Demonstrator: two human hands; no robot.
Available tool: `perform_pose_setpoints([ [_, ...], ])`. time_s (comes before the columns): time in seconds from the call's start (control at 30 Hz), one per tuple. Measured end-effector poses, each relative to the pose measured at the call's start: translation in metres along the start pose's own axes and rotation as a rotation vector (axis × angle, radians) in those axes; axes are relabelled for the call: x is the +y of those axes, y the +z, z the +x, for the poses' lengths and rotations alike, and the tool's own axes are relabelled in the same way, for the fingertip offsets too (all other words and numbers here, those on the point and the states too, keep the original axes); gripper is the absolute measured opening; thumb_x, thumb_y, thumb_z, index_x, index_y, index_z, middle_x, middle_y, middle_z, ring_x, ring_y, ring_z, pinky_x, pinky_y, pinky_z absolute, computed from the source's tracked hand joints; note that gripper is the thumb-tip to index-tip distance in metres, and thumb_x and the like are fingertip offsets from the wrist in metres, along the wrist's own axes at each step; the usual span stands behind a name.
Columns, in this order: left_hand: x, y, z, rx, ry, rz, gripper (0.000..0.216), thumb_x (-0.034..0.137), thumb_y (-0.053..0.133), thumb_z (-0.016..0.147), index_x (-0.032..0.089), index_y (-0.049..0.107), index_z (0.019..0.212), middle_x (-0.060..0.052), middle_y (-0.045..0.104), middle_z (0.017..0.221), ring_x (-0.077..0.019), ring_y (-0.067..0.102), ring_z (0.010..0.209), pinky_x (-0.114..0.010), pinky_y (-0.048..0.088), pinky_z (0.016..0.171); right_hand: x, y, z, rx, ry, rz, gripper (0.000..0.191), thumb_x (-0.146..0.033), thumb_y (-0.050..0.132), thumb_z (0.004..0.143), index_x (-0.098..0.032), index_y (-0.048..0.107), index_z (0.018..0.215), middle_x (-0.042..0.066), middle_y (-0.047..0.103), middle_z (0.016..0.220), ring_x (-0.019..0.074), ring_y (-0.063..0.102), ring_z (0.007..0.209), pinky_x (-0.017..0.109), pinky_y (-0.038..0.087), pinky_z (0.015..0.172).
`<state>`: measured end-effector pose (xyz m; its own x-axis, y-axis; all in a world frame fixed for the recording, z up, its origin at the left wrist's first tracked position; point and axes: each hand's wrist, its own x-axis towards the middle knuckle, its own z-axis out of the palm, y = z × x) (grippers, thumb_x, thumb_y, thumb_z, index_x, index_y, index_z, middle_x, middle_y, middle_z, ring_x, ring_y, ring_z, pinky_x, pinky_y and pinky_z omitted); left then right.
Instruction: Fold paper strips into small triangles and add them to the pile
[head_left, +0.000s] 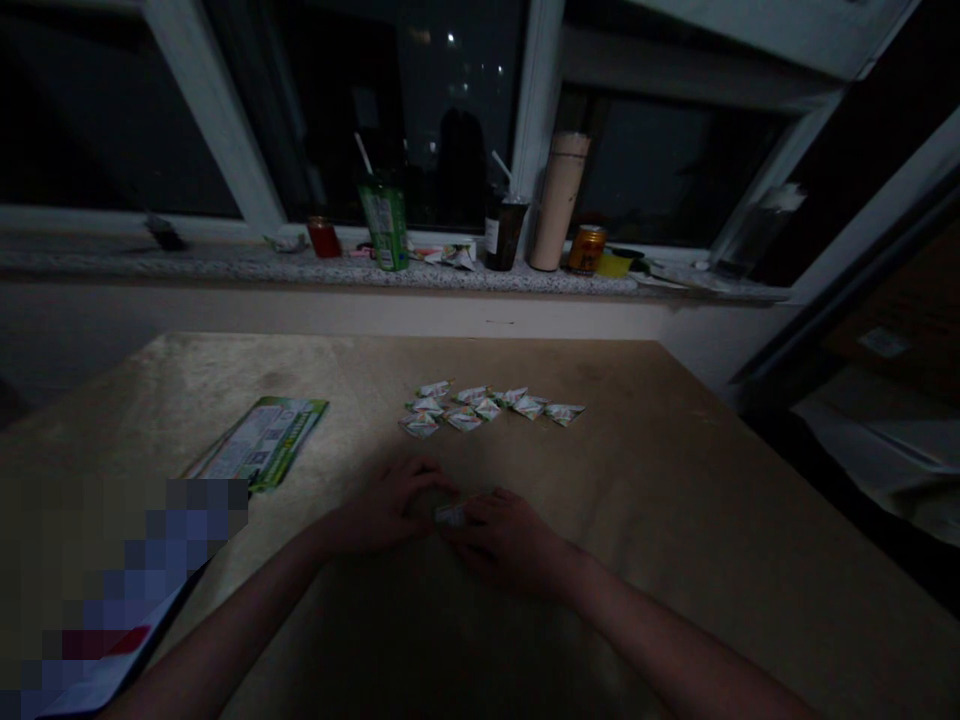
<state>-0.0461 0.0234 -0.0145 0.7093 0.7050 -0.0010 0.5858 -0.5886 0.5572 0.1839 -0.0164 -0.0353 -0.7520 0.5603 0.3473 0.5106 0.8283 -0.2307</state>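
Note:
My left hand [386,508] and my right hand [504,540] meet low on a dim wooden table [675,480]. Between their fingertips sits a small folded paper piece [451,515], pale with printed colour. Both hands have fingers curled and pinched on it, pressing it against the tabletop. Beyond the hands lies a loose row of several similar folded paper pieces [487,405], green, white and red. A flat stack of printed green leaflets [262,442] lies to the left of my left hand.
A stone windowsill [225,265] runs behind the table with a green drink carton [385,225], a red jar [323,238], a dark cup [504,232], a tall beige tumbler [559,200] and an orange can [586,249]. Dark windows above. A blurred patch covers the lower left.

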Motion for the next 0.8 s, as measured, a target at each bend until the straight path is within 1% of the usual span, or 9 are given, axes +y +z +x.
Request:
perform_pose_setpoints([
  [0.13,0.0,0.0,0.0,-0.003,0.006,-0.001,0.044,0.02,0.06,0.079,0.033,0.052,0.121,-0.001,0.047,0.126,-0.0244,0.041,0.12,-0.041,0.028,0.103,-0.001,-0.002,0.001,0.001,0.004,0.033,0.022,-0.026,0.048,0.091,-0.024,0.064,0.106,0.004,0.066,0.093,0.0167,0.057,0.085,0.03,0.038,0.076],
  [0.27,0.005,0.0,0.001,0.027,-0.015,0.008,0.04,0.033,0.063,0.081,0.03,0.054,0.119,-0.002,0.049,0.124,-0.0257,0.043,0.118,-0.041,0.03,0.102,-0.001,-0.002,0.001,-0.009,0.017,0.043,0.021,-0.026,0.049,0.091,-0.025,0.064,0.105,0.003,0.066,0.093,0.0168,0.058,0.085,0.03,0.038,0.076],
  [0.33,0.008,0.0,0.002,0.04,-0.029,0.02,0.038,0.036,0.063,0.082,0.03,0.055,0.118,-0.002,0.05,0.122,-0.0256,0.044,0.117,-0.041,0.031,0.101,0.0,-0.001,0.001,-0.006,0.018,0.04,0.02,-0.026,0.049,0.091,-0.025,0.064,0.105,0.003,0.066,0.092,0.0167,0.058,0.084,0.03,0.038,0.076],
  [0.5,0.008,-0.001,0.001,0.034,-0.011,0.003,0.038,0.026,0.06,0.082,0.032,0.054,0.119,0.0,0.049,0.123,-0.0235,0.044,0.116,-0.039,0.031,0.101,-0.004,-0.004,0.003,-0.034,0.025,-0.001,0.021,-0.027,0.046,0.092,-0.024,0.061,0.107,0.003,0.065,0.094,0.017,0.058,0.085,0.03,0.038,0.076],
  [0.67,0.007,-0.003,0.001,0.014,-0.012,-0.021,0.038,0.02,0.058,0.08,0.029,0.056,0.117,-0.001,0.049,0.123,-0.0236,0.044,0.117,-0.038,0.03,0.102,-0.009,-0.009,0.005,-0.095,0.02,-0.102,0.021,-0.03,0.044,0.094,-0.021,0.059,0.104,0.005,0.065,0.091,0.0183,0.057,0.084,0.032,0.039,0.078],
  [0.8,0.009,-0.003,0.002,-0.001,-0.035,-0.02,0.038,0.02,0.058,0.08,0.03,0.056,0.117,-0.001,0.048,0.124,-0.0238,0.043,0.117,-0.039,0.03,0.102,-0.008,-0.011,0.003,-0.105,-0.012,-0.111,0.02,-0.031,0.045,0.093,-0.021,0.059,0.104,0.005,0.065,0.093,0.0189,0.058,0.085,0.032,0.039,0.078],
])
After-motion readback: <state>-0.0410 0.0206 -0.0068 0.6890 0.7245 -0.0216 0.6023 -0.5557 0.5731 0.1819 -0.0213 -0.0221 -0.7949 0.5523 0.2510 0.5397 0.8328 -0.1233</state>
